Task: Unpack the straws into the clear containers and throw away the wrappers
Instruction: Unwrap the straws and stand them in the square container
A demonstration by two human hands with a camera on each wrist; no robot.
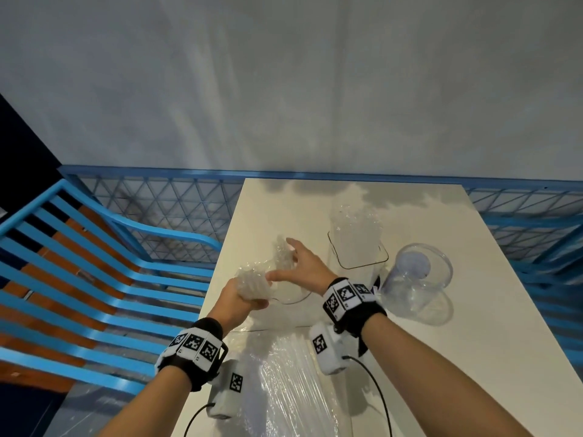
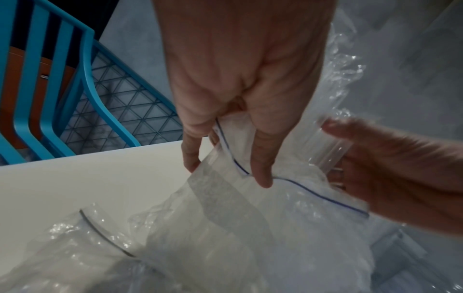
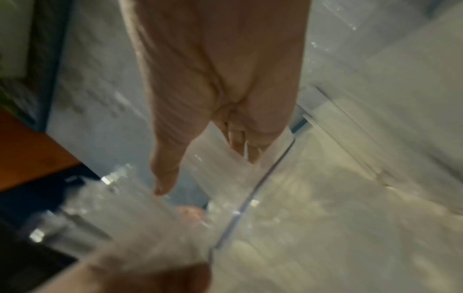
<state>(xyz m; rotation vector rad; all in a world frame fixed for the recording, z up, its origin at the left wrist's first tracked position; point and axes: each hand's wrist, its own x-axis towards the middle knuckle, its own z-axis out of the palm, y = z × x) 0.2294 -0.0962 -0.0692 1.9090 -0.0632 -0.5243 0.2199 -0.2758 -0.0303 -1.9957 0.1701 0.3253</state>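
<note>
Off the bench's left edge stands a blue chair [image 1: 94,266], out of the way. Over the left edge of the bench [image 1: 473,310], the left hand [image 1: 235,299] is clamped round a bunch of clear straws [image 1: 252,280], their open ends showing above the fist and their long axis running away from the person; the left wrist view shows its fingers [image 2: 261,168] also pinching the mouth of a clear wrapper [image 2: 250,218] with a blue seal line. Just to the right, the right hand [image 1: 299,266] reaches across with fingers apart and mostly straight, thumb near the straw ends, fingertips touching crumpled film; whether it grips anything cannot be told, since the right wrist view is blurred. It is the nearer hand to the wrapper's far end, so pulling the film off along the straws' axis likely falls to it. Directly below both hands lies a rim of a clear container [image 1: 293,299], partly hidden. Further right, mid-bench, a square container [image 1: 359,250] already holds clear material, and a round jar [image 1: 419,279] lies tilted near the right edge. At the near edge a second packet [image 1: 284,383] of straws lies unopened, lengthwise toward the person. Loose film around the rims could snag the straws.
</note>
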